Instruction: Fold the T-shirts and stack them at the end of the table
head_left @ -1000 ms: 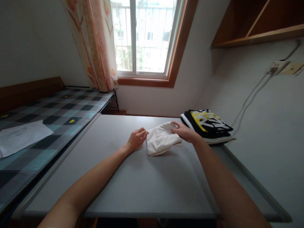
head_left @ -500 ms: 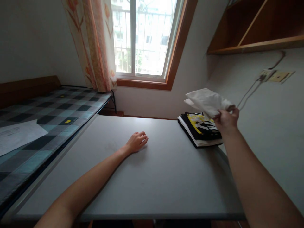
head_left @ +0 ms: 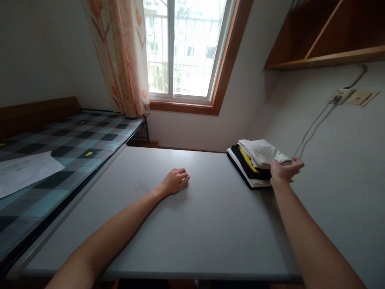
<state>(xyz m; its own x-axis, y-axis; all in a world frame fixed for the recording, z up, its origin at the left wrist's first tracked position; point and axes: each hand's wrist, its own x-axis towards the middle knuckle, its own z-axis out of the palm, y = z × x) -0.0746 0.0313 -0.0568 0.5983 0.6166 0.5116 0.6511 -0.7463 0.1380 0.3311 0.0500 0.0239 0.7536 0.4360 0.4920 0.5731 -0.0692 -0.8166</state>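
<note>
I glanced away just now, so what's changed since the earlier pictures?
The folded white garment moved right, from mid-table onto the stack of folded clothes. The right hand carried it there and still grips its right end. The left hand, at the garment's edge at first, is now apart from it, over the table, having hardly moved. The plaid mattress and paper sheet stayed put.

Bedroom, domestic | checked mattress (head_left: 69, 160) along left edge of table (head_left: 168, 241) | floral curtain (head_left: 128, 60), window (head_left: 194, 52) beyond far edge | wooden wall shelf (head_left: 325, 59)
</note>
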